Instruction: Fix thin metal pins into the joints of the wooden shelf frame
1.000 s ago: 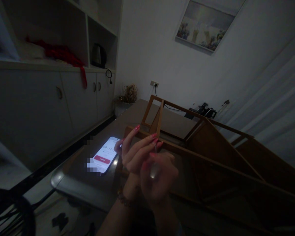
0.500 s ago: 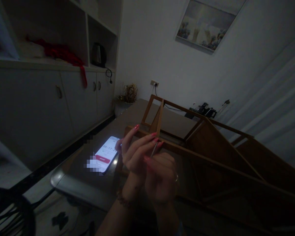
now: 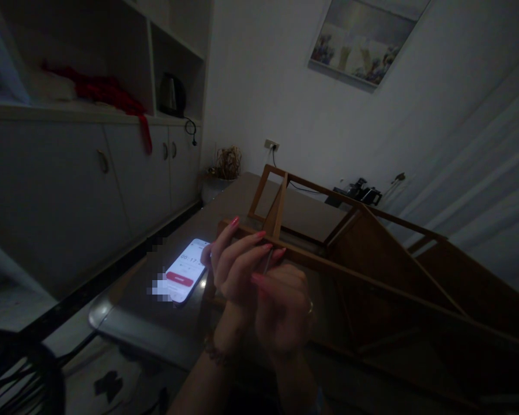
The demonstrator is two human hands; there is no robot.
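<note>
Both of my hands are together at the near wooden rail of a brown wooden frame (image 3: 311, 258), which lies on its side on the table. A thin metal rod (image 3: 268, 263) shows between their fingertips; its ends are hidden. My right hand (image 3: 283, 308) is closed, pinching the rod's lower part, with the thumb on top. My left hand (image 3: 237, 265) has its fingers bent against the rail, and the fingertips close around the rod's upper part. Just left of my left hand, a lit phone (image 3: 185, 271) shows a running timer.
The table (image 3: 155, 323) has a rounded near corner. White cabinets (image 3: 134, 173) stand at the left, with red cloth (image 3: 99, 92) and a kettle (image 3: 172, 95) on the shelves. A potted dry plant (image 3: 225, 167) is behind the table. A black wheel (image 3: 21, 369) is at lower left.
My fingertips have shifted slightly left and the rod's visible part looks shorter and dimmer. The frame and phone have stayed in place.
</note>
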